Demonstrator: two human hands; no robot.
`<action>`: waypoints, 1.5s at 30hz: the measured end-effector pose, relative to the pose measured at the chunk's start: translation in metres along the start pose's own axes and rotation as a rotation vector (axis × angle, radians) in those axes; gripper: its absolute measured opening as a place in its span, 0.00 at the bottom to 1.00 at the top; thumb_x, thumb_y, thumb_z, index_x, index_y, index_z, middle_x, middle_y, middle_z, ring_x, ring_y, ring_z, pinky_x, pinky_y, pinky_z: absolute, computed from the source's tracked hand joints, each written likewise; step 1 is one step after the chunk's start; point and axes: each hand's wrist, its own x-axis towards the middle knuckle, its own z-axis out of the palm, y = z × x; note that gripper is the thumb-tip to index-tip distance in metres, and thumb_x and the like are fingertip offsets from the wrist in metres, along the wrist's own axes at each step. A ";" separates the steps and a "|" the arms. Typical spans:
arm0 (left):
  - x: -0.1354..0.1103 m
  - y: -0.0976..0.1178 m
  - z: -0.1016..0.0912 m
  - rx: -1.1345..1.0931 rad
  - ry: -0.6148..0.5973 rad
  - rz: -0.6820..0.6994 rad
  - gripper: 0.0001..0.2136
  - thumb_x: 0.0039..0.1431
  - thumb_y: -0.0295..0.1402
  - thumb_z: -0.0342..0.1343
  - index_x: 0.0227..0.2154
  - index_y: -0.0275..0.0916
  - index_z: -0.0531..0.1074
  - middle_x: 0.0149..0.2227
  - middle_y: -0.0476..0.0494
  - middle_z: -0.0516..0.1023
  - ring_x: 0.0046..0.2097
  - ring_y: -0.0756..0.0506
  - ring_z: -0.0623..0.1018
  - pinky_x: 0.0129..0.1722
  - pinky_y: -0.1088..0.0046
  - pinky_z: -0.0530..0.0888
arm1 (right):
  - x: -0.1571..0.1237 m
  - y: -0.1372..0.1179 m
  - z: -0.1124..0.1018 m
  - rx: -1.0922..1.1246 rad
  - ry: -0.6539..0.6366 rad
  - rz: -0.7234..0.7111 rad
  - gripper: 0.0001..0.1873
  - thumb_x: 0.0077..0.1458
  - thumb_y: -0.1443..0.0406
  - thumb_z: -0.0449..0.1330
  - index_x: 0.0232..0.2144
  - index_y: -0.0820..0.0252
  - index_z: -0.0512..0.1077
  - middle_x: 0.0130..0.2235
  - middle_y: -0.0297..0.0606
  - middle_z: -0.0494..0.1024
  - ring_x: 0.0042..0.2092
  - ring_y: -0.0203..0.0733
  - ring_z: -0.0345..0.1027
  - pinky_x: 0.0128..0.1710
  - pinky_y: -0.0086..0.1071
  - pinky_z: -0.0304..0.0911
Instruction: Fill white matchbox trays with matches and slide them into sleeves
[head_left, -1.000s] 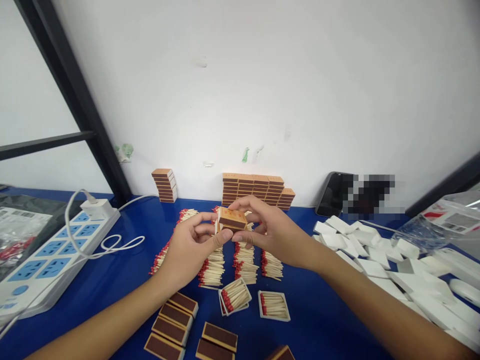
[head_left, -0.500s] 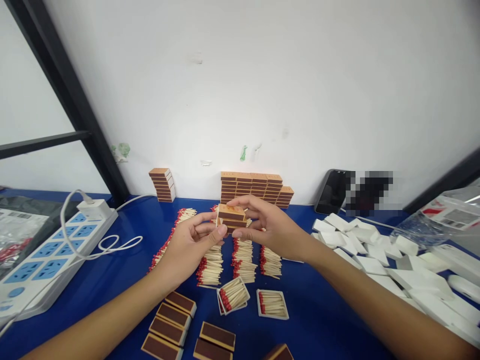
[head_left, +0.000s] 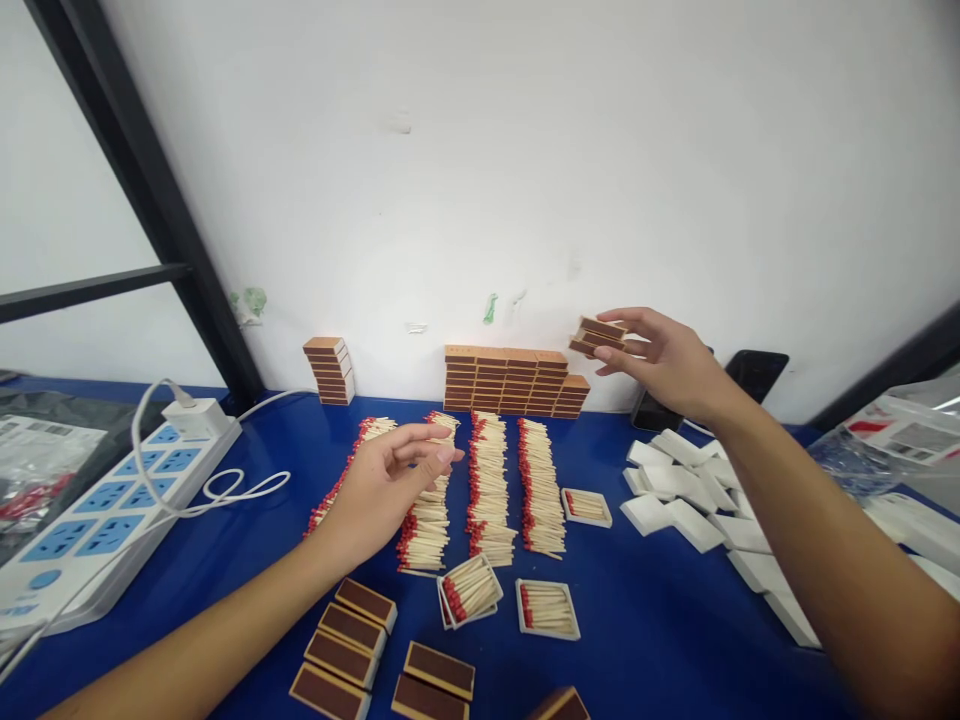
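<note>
I have two matchboxes, one over the other, in my right hand, thumb below and fingers above, closed snugly on their ends. They are tilted in the air, just above and to the right of the block of stacked matchboxes by the wall, apart from it as far as I can tell. My left hand is nearer me than the block and off to its left, fingers loosely bent, thumb not pressed to them; I see nothing in its grip.

In front of the block lie four rows of loose matches, heads to the left. Nearer me than those, before the block, are an overlapping pair of filled trays and a single filled tray; another tray, seemingly less full, lies to the block's front right.

I'd judge a good part done: the block is mostly level, with a shorter column at its right end, and a smaller stack stands to its left. Left to do, it seems: the loose matches, the trays without sleeves, the four boxes and two boxes well in front of the block, not stacked, and the heap of white trays to its right.
</note>
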 end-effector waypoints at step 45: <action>0.135 0.034 -0.003 1.400 0.177 0.159 0.35 0.66 0.63 0.47 0.35 0.34 0.83 0.36 0.26 0.83 0.42 0.31 0.81 0.41 0.58 0.72 | -0.008 0.081 0.021 -0.352 0.218 0.032 0.41 0.51 0.38 0.68 0.55 0.59 0.67 0.50 0.51 0.79 0.39 0.50 0.79 0.41 0.47 0.76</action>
